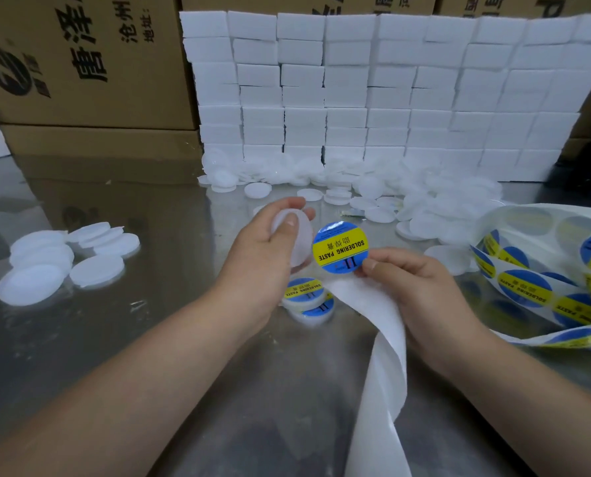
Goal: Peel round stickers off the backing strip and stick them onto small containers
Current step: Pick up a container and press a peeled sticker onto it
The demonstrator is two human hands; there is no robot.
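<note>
My left hand (266, 242) grips a small round white container (299, 237) by its rim, thumb across its face. My right hand (414, 287) pinches the lower edge of a round blue and yellow "SOLDERING PASTE" sticker (340, 247), held just right of the container and not touching it. The empty white backing strip (376, 356) runs from under my right hand down toward me. Two labelled containers (308, 297) lie stacked on the metal table (149, 339) below my hands. The sticker roll (542, 277) curls at the right.
Several plain white containers (63, 259) lie at the left. A heap of more white containers (373, 191) spreads along the back, in front of a wall of stacked white boxes (373, 98). Brown cardboard cartons (80, 63) stand at the back left.
</note>
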